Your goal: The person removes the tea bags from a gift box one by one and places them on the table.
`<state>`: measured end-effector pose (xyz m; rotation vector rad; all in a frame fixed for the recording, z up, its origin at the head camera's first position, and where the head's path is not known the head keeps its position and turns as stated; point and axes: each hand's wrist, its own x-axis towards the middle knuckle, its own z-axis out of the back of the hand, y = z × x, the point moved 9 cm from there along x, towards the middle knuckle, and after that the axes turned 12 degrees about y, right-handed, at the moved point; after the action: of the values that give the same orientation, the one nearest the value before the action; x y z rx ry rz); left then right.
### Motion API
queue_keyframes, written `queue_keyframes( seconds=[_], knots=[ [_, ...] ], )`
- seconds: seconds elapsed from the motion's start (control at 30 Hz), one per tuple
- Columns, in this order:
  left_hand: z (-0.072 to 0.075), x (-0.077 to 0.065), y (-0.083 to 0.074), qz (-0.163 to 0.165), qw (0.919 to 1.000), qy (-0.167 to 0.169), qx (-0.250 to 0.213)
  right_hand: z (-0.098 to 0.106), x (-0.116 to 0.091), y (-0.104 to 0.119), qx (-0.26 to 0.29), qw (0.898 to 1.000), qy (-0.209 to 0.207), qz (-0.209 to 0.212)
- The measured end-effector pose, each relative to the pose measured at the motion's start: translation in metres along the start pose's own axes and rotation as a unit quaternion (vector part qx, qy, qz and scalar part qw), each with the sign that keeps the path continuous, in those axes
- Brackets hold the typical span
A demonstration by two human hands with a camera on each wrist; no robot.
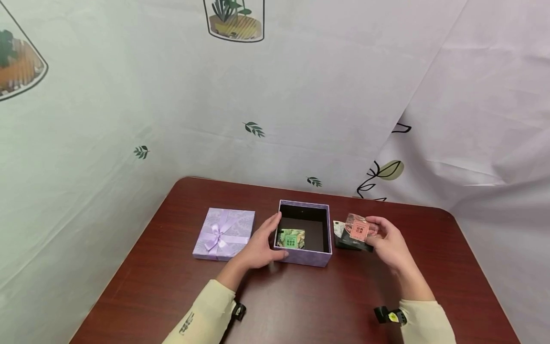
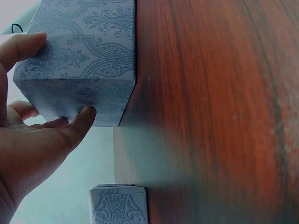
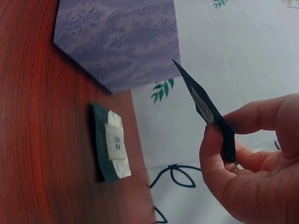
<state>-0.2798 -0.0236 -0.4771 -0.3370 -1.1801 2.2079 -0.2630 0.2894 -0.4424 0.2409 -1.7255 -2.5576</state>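
Note:
My left hand [image 1: 259,245] grips the near left corner of an open purple patterned gift box [image 1: 307,258], its thumb on the front wall and its fingers along the left side. Inside the box, at the near left, lies a flat packet with a green label [image 1: 291,240]. My right hand [image 1: 392,243] pinches a flat dark packet with a red label [image 1: 360,230] between thumb and fingers, raised above the table in the right wrist view. Beneath it, right of the box, a dark packet with a white label [image 3: 116,142] lies on the table.
The purple box lid [image 1: 225,234], tied with a lilac ribbon bow [image 1: 218,237], lies on the table left of the box. A reddish-brown wooden table [image 1: 301,306] carries everything. Behind it hangs a white cloth [image 1: 193,95] printed with plants.

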Motion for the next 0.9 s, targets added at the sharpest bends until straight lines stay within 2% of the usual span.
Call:
queue_keyframes(
  seconds=[0.53,0.9],
  knots=[
    [0.000,0.000,0.000,0.000,1.0000,0.001,0.001,0.010,-0.006,-0.019,-0.049,0.998,-0.002,-0.033],
    [0.000,0.000,0.001,0.001,1.0000,-0.001,-0.003,0.015,-0.006,-0.026,-0.034,0.999,-0.002,-0.032]
  ],
)
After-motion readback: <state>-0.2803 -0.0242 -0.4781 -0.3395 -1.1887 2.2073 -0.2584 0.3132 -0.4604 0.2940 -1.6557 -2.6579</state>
